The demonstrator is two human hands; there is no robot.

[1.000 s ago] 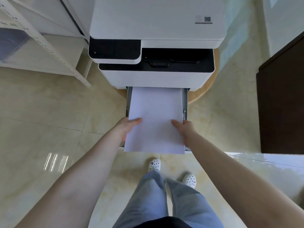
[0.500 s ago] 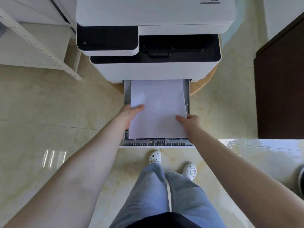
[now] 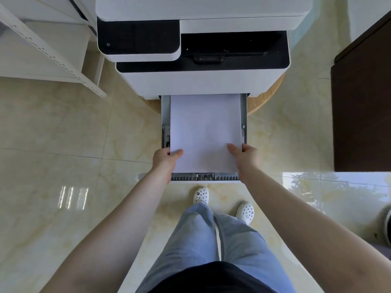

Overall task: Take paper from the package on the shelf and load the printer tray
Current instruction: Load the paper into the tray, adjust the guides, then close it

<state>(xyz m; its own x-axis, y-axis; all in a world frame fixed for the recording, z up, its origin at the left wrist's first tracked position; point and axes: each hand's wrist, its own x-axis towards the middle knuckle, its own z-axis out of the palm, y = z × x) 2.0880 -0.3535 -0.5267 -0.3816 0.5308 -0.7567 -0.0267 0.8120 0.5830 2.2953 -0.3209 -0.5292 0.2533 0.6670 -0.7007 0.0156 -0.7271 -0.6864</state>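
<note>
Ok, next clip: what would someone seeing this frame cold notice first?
The white paper stack lying in the pulled-out printer tray at centre, gripped at its near corners by the left hand and right hand. Above it looms the white and black printer, with glossy marbled floor tiles all around.

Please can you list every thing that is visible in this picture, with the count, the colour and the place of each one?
printer: one, white and black, top centre
paper tray: one, grey, pulled out below the printer
paper stack: one, white, lying in the tray
round stand: one, wood, under the printer
shelf: one, white, top left
cabinet: one, dark brown, right
floor: cream tiles
shoes: two, white, bottom centre
left hand: one, grip on the paper's left edge
right hand: one, grip on the paper's right edge
</note>
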